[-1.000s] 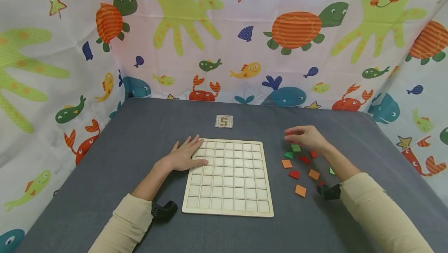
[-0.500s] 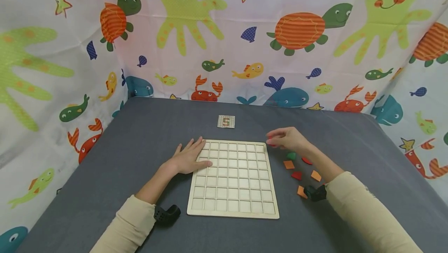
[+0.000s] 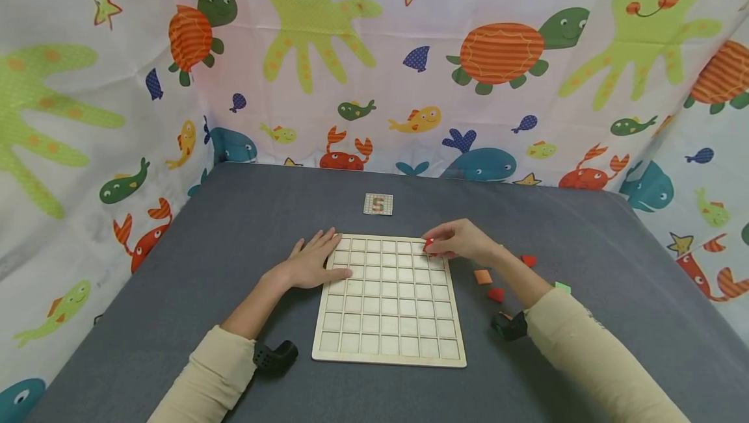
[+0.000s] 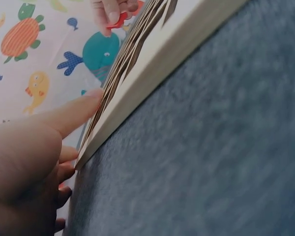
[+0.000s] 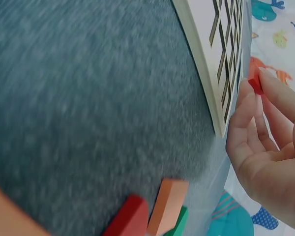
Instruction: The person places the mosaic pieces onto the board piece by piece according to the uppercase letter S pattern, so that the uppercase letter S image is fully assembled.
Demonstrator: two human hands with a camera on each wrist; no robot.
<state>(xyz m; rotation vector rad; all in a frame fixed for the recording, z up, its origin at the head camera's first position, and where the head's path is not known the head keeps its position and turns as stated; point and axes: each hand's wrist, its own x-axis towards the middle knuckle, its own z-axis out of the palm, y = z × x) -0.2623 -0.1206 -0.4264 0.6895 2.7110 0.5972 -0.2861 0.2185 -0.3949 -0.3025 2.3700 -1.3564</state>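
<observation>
A pale wooden grid board [image 3: 389,362] with rows of square cells lies on the dark table. My left hand [image 3: 310,264] rests with spread fingers on its upper left edge, the thumb reaching over the cells. In the left wrist view that thumb touches the board's rim [image 4: 132,93]. Between thumb and fingers my right hand [image 3: 465,242] pinches a small red tile [image 3: 429,245] over the board's far right corner. The right wrist view shows the red tile [image 5: 255,81] at the fingertips, with the board's edge just beyond.
Right of the board lie loose tiles: an orange square [image 3: 482,277], a red piece [image 3: 496,294], another red piece [image 3: 528,260] and a green one [image 3: 562,286]. A small card [image 3: 378,204] with a coloured S on a grid lies behind the board. A patterned curtain [image 3: 374,39] encloses the table.
My right hand has carried the red tile leftward from the loose pieces to above the board's far right corner. My left hand stays on the board's left edge.
</observation>
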